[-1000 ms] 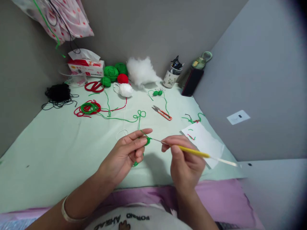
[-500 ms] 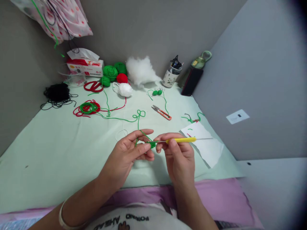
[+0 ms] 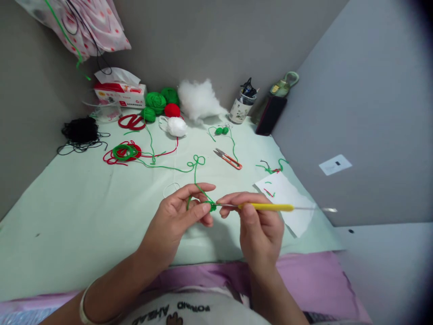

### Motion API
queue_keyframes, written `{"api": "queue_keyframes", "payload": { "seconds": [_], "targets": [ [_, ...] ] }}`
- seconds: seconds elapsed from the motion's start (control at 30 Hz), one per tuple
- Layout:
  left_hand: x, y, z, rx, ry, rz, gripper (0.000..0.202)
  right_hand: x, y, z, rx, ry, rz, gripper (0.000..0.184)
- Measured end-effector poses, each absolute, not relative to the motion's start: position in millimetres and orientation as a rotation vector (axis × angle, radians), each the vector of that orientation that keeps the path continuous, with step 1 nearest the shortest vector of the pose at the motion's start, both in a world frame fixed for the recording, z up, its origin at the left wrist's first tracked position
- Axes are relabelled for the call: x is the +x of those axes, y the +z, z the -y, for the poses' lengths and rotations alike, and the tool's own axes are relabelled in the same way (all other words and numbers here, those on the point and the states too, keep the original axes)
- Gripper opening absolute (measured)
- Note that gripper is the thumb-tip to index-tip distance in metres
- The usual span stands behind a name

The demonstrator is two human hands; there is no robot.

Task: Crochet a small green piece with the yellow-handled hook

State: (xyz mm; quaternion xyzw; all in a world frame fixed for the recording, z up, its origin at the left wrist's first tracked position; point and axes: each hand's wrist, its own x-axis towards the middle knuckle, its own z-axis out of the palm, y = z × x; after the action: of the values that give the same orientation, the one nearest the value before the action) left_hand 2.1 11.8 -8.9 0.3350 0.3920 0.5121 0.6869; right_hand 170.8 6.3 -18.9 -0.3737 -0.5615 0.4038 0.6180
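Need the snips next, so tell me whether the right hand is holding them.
No, the right hand grips a yellow-handled crochet hook, while the snips lie apart, untouched.

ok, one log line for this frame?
left hand: pinches green piece | right hand: holds hook, tip at piece | yarn: trails up across table | snips: lying apart, untouched
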Motion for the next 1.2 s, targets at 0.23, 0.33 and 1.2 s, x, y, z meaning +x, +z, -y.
{"api": "queue_keyframes", "payload": {
  "seconds": [0.23, 0.33, 1.2],
  "targets": [
    [3, -6, -13, 0.731, 1.115, -0.873, 0.026, 170, -25, -15, -0.826, 1.126, 1.118, 0.018],
    [3, -5, -12, 0.728, 1.109, -0.855, 0.028, 169, -28, -14, -0.837, 1.129, 1.126, 0.018],
    [0, -10, -14, 0.799, 1.107, -0.861, 0.03, 172, -22, -9, -0.816, 0.902, 1.324, 0.022]
  ]
}}
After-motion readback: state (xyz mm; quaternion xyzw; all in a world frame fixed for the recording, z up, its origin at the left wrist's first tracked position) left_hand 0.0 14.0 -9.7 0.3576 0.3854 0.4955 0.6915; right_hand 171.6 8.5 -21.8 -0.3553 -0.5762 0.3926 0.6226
